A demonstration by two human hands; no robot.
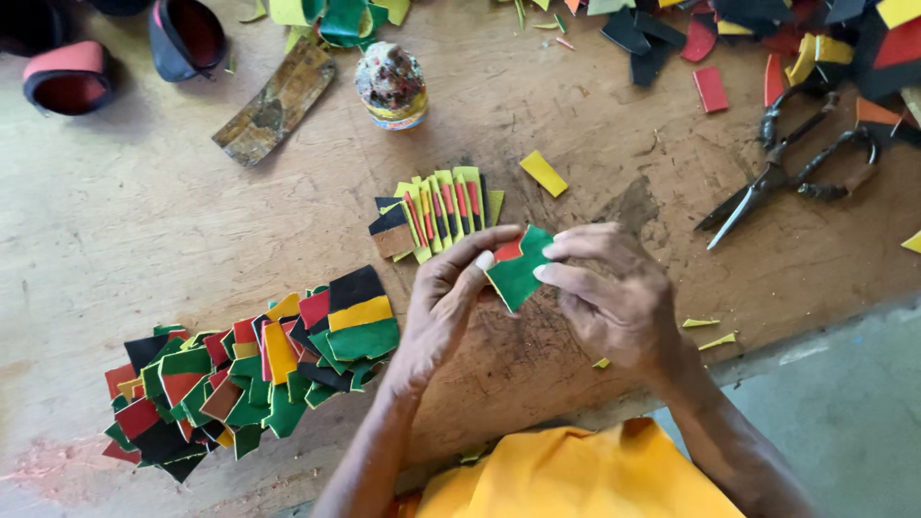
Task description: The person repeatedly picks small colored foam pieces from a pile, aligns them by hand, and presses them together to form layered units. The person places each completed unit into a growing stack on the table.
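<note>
a: green patch [518, 273] with a red corner, pinched between both hands just above the worktop [144, 211], near its front edge. going left to right, what do you see?

b: far left on the worktop, a spread heap of cut pieces [245, 379] in green, red, black and yellow, overlapping like scales. behind it, a worn flat wooden strip [276, 101] and a small paint-crusted jar [390, 84]. then a fanned stack of yellow strips [441, 211] with red and black stripes, just beyond the hands.

a: and the hands?

b: left hand [441, 312] has thumb and forefinger closed on the patch's left edge. right hand [614, 297] has its fingers [566, 251] closed on the top and right edge. both are clenched lightly on the same piece, nothing else in either.

a: how would it handle?

b: my guess: very light, thin, flexible but with some body, like leather or felt. it holds its flat shape between the fingertips without drooping. not fragile, not slippery. edges and corners look like the best places to take hold.

a: further right?

b: a single yellow chip [543, 174], then dark metal shears [782, 168] lying open, well apart from the hands. scraps [767, 43] in red, black and yellow crowd the far right corner.
</note>
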